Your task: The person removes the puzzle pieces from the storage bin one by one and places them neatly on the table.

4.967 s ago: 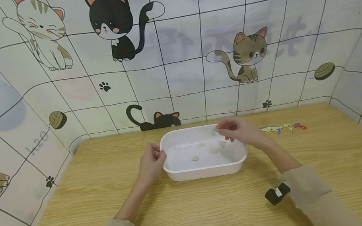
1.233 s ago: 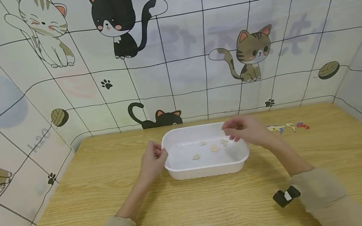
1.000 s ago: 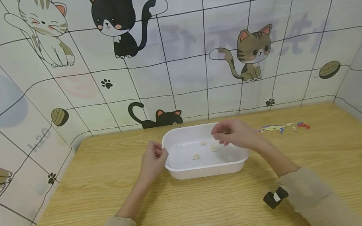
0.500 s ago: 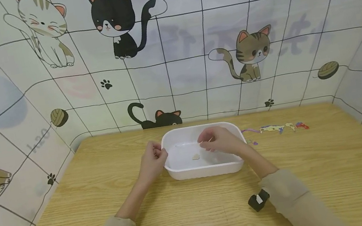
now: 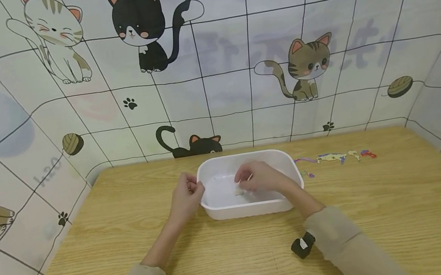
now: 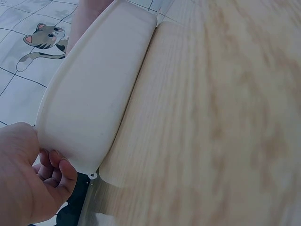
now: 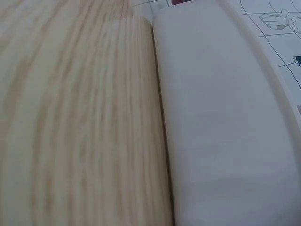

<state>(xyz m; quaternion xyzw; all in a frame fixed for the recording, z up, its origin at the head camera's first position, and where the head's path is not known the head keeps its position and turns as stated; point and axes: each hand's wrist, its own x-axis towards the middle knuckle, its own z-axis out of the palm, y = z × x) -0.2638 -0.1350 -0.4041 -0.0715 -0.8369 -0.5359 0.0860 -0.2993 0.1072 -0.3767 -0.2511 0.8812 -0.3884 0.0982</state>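
My left hand (image 5: 186,196) grips the left rim of a white plastic tray (image 5: 255,209); the left wrist view shows the fingers of this hand (image 6: 51,174) curled at the tray's end wall. Inside the tray, my right hand (image 5: 260,177) reaches down with bent fingers and thumb. At its fingertips lies a small flat piece (image 5: 239,193), pale with a greenish tint. Whether the fingertips pinch it is too small to tell. The right hand and forearm hide much of the tray's right side. Only the tray's outer wall (image 7: 221,117) and the tabletop show in the right wrist view.
To the tray's right, several small colourful flat pieces lie in a row: a purple strip (image 5: 305,159), a yellow-and-blue piece (image 5: 331,157), a yellowish one (image 5: 354,154) and a red-and-blue one (image 5: 368,153). The wooden table (image 5: 225,264) meets a cat-patterned wall covering (image 5: 230,91).
My right hand has moved left and down from the tray's right edge to the pale piece near the middle. That piece now looks greenish. The left hand keeps hold of the rim.
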